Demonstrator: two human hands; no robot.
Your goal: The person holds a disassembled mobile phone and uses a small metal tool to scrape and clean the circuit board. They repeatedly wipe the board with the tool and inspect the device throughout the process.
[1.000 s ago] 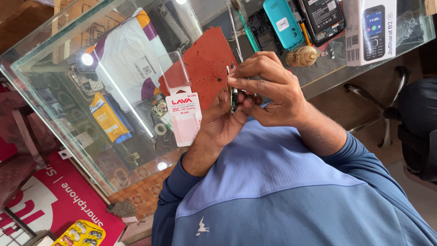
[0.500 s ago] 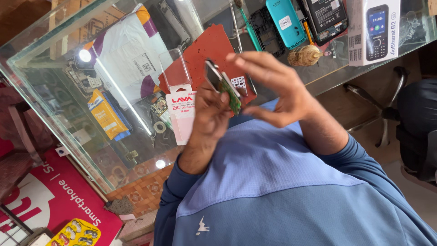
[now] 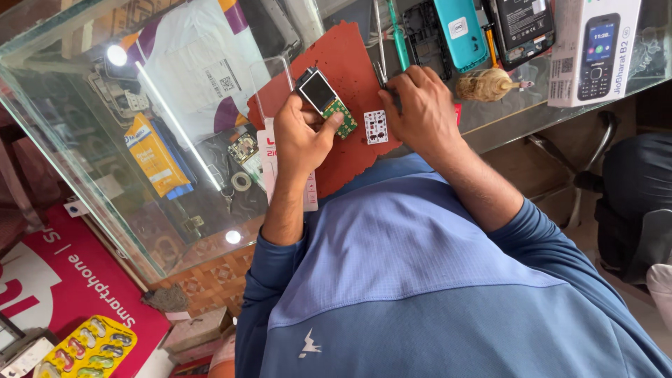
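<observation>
Lying at the far left under the glass bench (image 3: 84,175) are a yellow packet (image 3: 155,155) and a tape roll (image 3: 241,181). Above the red mat (image 3: 350,77), the left hand (image 3: 302,136) grips a phone board (image 3: 327,102), screen up, thumb on its green end. Just beside it on the mat lies a white keypad sheet (image 3: 376,127). The right hand (image 3: 418,112) rests clenched on tweezers (image 3: 380,42) at the mat's edge. Farther right sit a teal cover (image 3: 458,31), a brush (image 3: 486,85) and a white box (image 3: 591,49).
</observation>
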